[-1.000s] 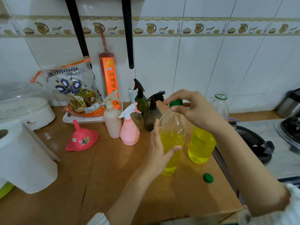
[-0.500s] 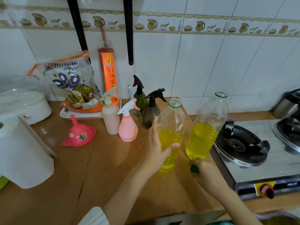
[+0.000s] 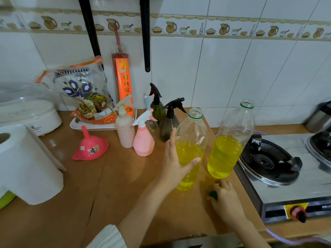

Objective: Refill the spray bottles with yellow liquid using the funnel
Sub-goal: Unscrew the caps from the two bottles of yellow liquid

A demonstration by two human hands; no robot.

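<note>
Both bottles of yellow liquid stand uncapped on the bench: the nearer bottle (image 3: 190, 149) and the farther bottle (image 3: 231, 140), just beside each other, each roughly half full. My left hand (image 3: 174, 161) wraps the nearer one at its middle, fingers behind and thumb across the front, steadying it upright. My right hand (image 3: 226, 197) rests low on the bench in front of the bottles, fingers curled over a green cap (image 3: 213, 195); I can't tell whether it is pinched or merely covered.

The step, as I judge it, is parking that cap and getting set to pour. I'd leave the cap well clear of the pouring path so it doesn't roll off the edge.

The pink funnel (image 3: 90, 146) lies mouth-down to the left, apart from the spray bottles: a cream one (image 3: 125, 129), a pink one (image 3: 143, 140), a smoky dark one (image 3: 169, 126) and a green one (image 3: 157, 107) behind. All still wear their trigger heads, so one must come off first. Then seat the funnel upright in the neck, hold that bottle firmly, and tip slowly: the source bottle is wide-mouthed and could glug over the rim.

The stove (image 3: 279, 169) sits close on the right; I'd pour away from it.
</note>
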